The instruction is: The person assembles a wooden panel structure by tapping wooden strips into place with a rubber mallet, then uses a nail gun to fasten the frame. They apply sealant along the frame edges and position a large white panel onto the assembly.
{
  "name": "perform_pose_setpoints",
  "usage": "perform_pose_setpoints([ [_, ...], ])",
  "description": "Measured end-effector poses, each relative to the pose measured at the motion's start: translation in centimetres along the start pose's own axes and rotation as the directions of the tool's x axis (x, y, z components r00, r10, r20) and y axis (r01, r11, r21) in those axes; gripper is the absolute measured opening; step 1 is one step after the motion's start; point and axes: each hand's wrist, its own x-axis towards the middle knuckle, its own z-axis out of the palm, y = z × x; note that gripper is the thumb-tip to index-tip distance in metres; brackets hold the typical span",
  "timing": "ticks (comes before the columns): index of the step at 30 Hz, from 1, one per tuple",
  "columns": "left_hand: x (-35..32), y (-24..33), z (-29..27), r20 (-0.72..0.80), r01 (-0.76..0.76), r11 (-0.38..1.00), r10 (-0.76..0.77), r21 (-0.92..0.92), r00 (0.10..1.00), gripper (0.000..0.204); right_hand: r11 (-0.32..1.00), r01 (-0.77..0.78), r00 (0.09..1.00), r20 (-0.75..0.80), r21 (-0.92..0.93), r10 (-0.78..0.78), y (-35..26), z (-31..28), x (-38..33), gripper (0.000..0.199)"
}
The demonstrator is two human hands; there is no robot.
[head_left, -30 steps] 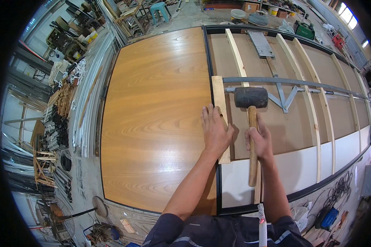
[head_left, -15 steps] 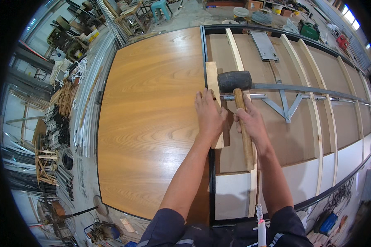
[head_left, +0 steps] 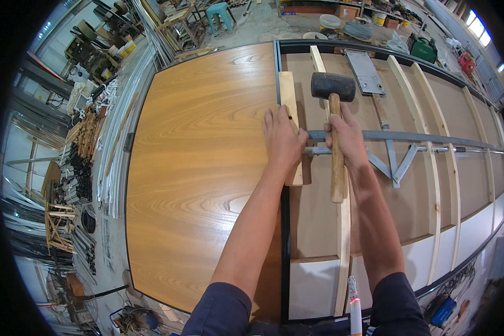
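My left hand [head_left: 281,137] grips a pale wooden block [head_left: 287,88], its fingers over the left side and its thumb at the right. The block lies lengthwise along the dark frame edge [head_left: 285,241] between a brown wood-grain panel [head_left: 201,145] and an open framework. Closed round the wooden handle of a black-headed rubber mallet [head_left: 333,87] is my right hand [head_left: 348,135]. The mallet head is to the right of the block, apart from it, over the framework. Beneath the right hand, a grey metal bar [head_left: 420,136] crosses the framework.
Pale wooden slats [head_left: 431,207] and a hinged metal bracket [head_left: 395,168] divide the framework. A flat metal plate [head_left: 365,73] lies at its far side. Long metal profiles [head_left: 117,140] are stacked at the left. A lit cigarette [head_left: 355,313] shows at the lower edge.
The block and my left hand have shifted farther away along the frame edge. My right hand has raised the mallet away and to the right, off the block's side.
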Motion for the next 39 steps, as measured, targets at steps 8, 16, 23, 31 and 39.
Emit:
perform_pose_setpoints([
  [8, 6.0, -1.3, 1.3, 0.024, 0.022, 1.0, -0.022, 0.009, 0.999, 0.069, 0.996, -0.021, 0.998, 0.057, -0.088, 0.026, 0.1, -0.5, 6.1, 0.071],
  [16, 12.0, -2.9, 3.7, -0.041, -0.031, 0.999, 0.032, 0.017, 0.999, 0.059, 0.998, -0.066, 0.991, 0.118, -0.023, 0.068, -1.2, 1.1, 10.8, 0.046],
  [23, 15.7, -4.5, 5.0, -0.075, -0.039, 0.999, 0.041, 0.029, 0.996, 0.053, 0.994, 0.112, 0.992, -0.064, 0.013, -0.111, -1.1, -1.3, 15.8, 0.051],
  [31, 16.1, -4.1, 5.1, 0.005, -0.027, 0.999, 0.027, 0.021, 1.0, 0.067, 0.984, 0.126, 0.992, 0.034, -0.126, -0.123, 0.0, -0.8, 18.0, 0.035],
  [39, 16.0, -5.6, 6.7, -0.147, -0.06, 0.984, 0.085, 0.171, 0.986, 0.061, 0.897, 0.258, 0.957, 0.225, -0.36, -0.185, -1.2, 0.4, 18.7, 0.027],
])
